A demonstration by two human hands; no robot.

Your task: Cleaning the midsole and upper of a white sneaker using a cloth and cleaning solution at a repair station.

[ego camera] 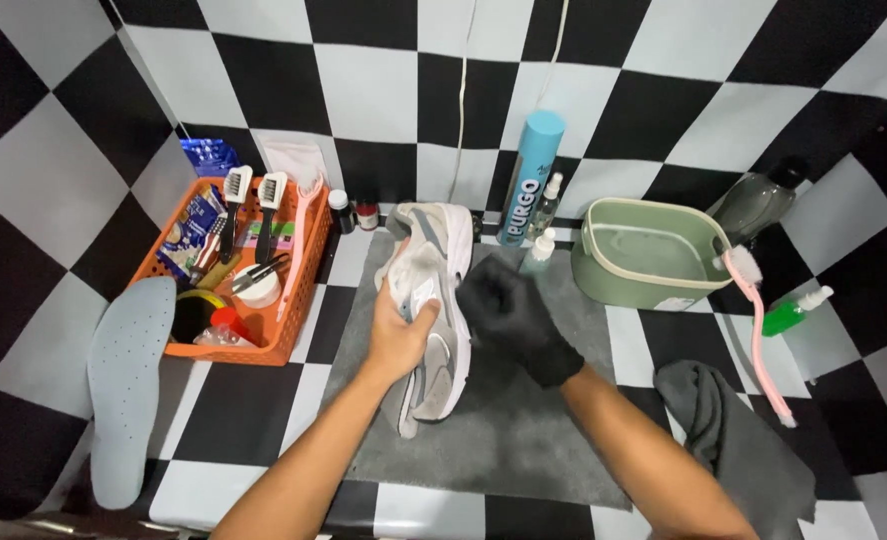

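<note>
**Sneaker held over grey mat**

A white-grey sneaker (429,300) is gripped by the bare left hand (399,335), fingers clamped on its side, above the grey mat (524,430). The black-gloved right hand (509,310) is closed in a fist, touching the sneaker. Farther off: orange basket (294,330) left, green tub (604,280) right.

Shoe (432,300) on mat (524,430); basket (294,290) left, tub (654,252) right.

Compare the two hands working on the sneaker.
The left hand is bare; the right hand wears a black glove. The left hand grips the grey-and-white sneaker from its side, while the right hand is closed into a fist at the sneaker's other side. Both are over the grey mat.
</note>
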